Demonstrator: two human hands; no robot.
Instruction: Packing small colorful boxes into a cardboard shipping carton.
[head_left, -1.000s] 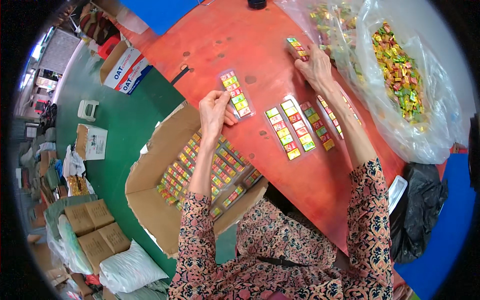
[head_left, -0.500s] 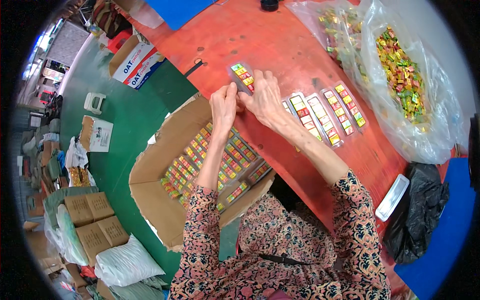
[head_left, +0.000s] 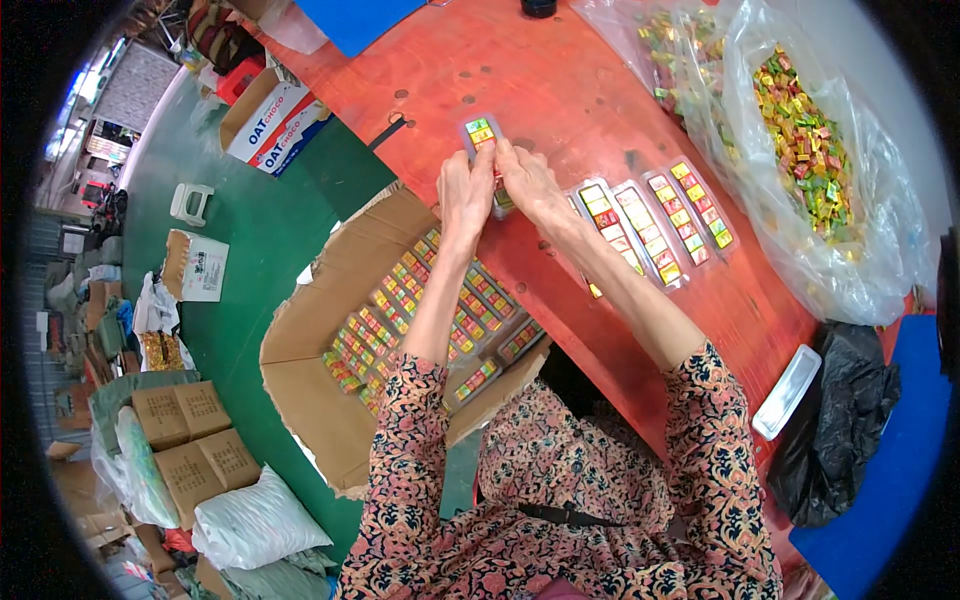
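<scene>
Both hands: left hand (head_left: 465,192) and right hand (head_left: 530,183) pinching clear plastic strip pack of coloured candies (head_left: 482,138), fingers closed on it.
Surface: red table (head_left: 560,80).
Beside right: four matching strip packs (head_left: 655,222).

Four candy trays (head_left: 655,225); two bags (head_left: 810,150)

A packing workshop: a red table (head_left: 590,90) with bags of loose sweets (head_left: 810,150), an open carton (head_left: 330,330) of filled packs, sealed boxes (head_left: 190,440) and sacks (head_left: 250,525) on the green floor (head_left: 270,230)
</scene>
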